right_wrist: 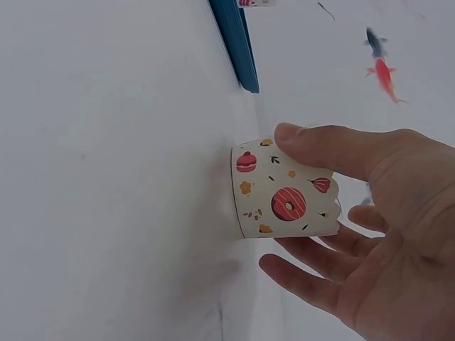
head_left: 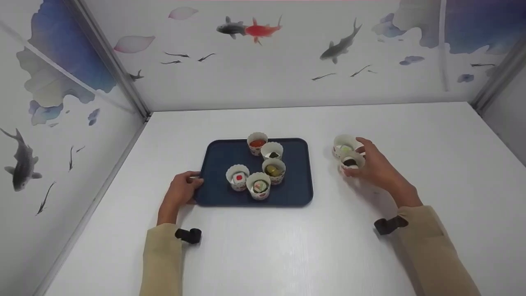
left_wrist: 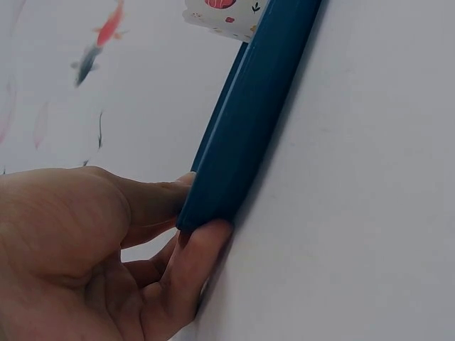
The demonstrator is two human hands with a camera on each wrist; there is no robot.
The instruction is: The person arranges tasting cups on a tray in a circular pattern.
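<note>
My left hand (head_left: 181, 189) pinches the near-left rim of the dark blue tray (head_left: 220, 154), thumb above and fingers beneath, as the left wrist view shows. On the tray stand several paper baking cups with small foods: a cup with orange-red filling (head_left: 257, 144), one with a dark piece (head_left: 272, 152), one with yellowish-green food (head_left: 274, 171), one with a white, red-centred piece (head_left: 238, 177) and one with a sushi roll (head_left: 259, 186). Right of the tray, my right hand (head_left: 376, 168) holds a paper cup (right_wrist: 284, 192) containing a black-and-white piece, between thumb and fingers.
Just behind the held cup stands another paper cup (head_left: 343, 142) with something pale green inside. Everything is on a white table (head_left: 263, 246). White panels (head_left: 287, 74) painted with fish and leaves rise along its back and sides.
</note>
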